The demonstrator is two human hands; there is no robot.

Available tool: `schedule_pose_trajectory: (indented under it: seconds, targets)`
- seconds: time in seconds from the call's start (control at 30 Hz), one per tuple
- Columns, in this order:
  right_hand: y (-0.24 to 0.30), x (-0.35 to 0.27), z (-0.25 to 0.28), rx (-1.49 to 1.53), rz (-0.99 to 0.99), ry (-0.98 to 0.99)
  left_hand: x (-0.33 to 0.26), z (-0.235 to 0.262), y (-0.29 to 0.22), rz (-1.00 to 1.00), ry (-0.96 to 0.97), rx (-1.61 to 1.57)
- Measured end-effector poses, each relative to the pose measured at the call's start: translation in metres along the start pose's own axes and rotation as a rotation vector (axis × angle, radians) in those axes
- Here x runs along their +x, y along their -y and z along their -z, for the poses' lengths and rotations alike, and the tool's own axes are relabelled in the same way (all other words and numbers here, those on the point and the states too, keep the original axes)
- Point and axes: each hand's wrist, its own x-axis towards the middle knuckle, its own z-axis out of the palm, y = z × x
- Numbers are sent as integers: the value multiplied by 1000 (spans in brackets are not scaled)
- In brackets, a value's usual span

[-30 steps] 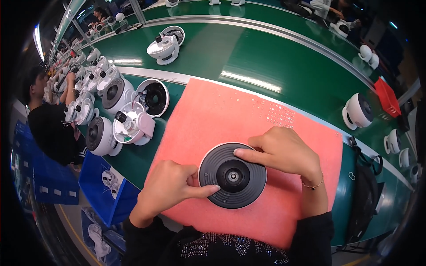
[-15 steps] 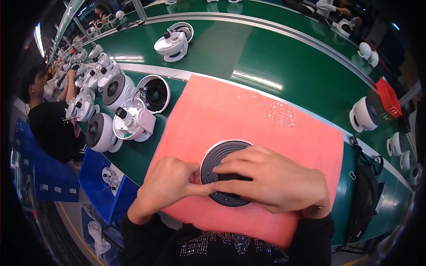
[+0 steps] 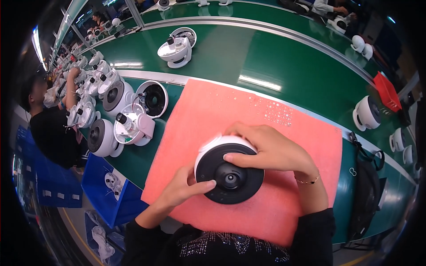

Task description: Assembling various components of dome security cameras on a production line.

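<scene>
Between my two hands is a round white security camera, its black front face and central lens turned up toward me. My left hand grips its left edge, the thumb lying on the black face. My right hand wraps the upper right rim, with its thumb pressed on the face near the lens. The fingers under the white housing are hidden. Beneath the camera lies a pink foam mat, on which small shiny screws sit in rows toward the far edge.
Several white camera units, some opened like this half-assembled one, crowd the left of the green bench. Another opened unit stands beyond the mat. A blue bin is at lower left, a red tray and black bag at right. A co-worker sits left.
The camera has been turned, so its lens face shows instead of the grey ringed side. My right hand has shifted from across the middle to the far right rim.
</scene>
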Motion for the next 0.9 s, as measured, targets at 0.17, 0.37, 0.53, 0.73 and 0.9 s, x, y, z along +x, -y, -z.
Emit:
schedule_pose_trajectory:
  seconds: [0.17, 0.37, 0.53, 0.73, 0.9]
  targets:
    - [8, -1, -16, -46, 517, -619, 12, -6, -25, -393, -104, 560]
    - [7, 6, -10, -120, 648, -867, 25, 1, -41, -480, -43, 612]
    - [2, 2, 1, 391, 578, -709, 64, 28, -38, -490, 103, 135]
    - [7, 17, -22, 120, 577, -958, 111, -17, -24, -404, -159, -597]
    - [-6, 17, -13, 53, 548, -973, 141, -27, -10, -512, -176, -662]
